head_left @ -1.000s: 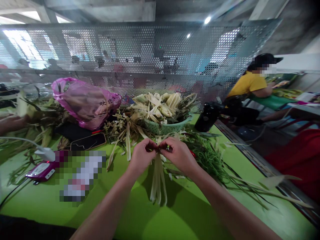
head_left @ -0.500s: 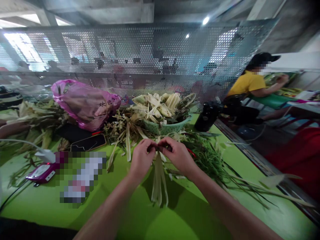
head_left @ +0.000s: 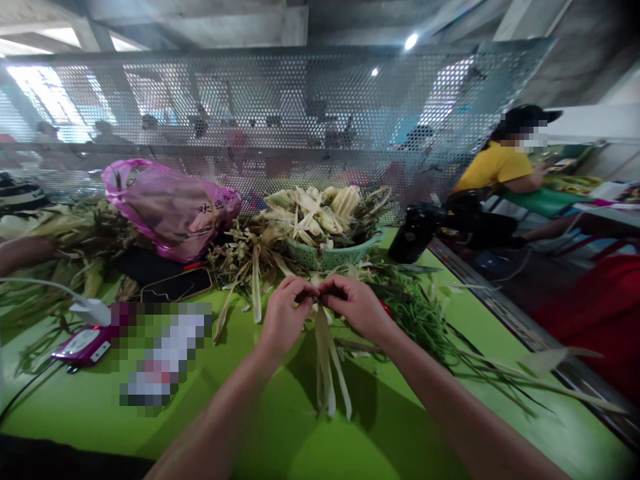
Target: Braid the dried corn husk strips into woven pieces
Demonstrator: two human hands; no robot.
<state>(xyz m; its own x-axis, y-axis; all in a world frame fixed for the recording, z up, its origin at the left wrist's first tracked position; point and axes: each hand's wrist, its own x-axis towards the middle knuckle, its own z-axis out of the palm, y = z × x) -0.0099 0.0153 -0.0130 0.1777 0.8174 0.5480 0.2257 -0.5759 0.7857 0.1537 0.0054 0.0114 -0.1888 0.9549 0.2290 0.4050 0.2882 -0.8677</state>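
Fingertips (head_left: 311,291) first: on both sides I've got thumb and index pinched together, left hand (head_left: 285,315) and right hand (head_left: 357,305) practically meeting over the top end of some pale dried husk strips (head_left: 323,347). What exactly is squeezed between them is too small for me to make out on the feed. My guess is the two-sided pinch is there so one hand steadies the tops while the other works the same spot, leaving the tails loose.

Those strips sit right below the fingertips, tails dangling toward me; can't tell if the ends touch the green tabletop (head_left: 100,407). Looks like the space in front is for letting them hang freely.

Just past my hands is a green plastic basket (head_left: 333,259) heaped with husks (head_left: 313,212), probably parked there for easy reach. Beside my right forearm lies a tangle of green stringy fibres (head_left: 420,323), with a black container (head_left: 413,233) behind it. Over left: pink plastic bag (head_left: 170,207), smartphone (head_left: 177,285) and a purple power strip (head_left: 83,345), likely set aside from the handwork. Perforated metal screen (head_left: 270,93) closes off the back.
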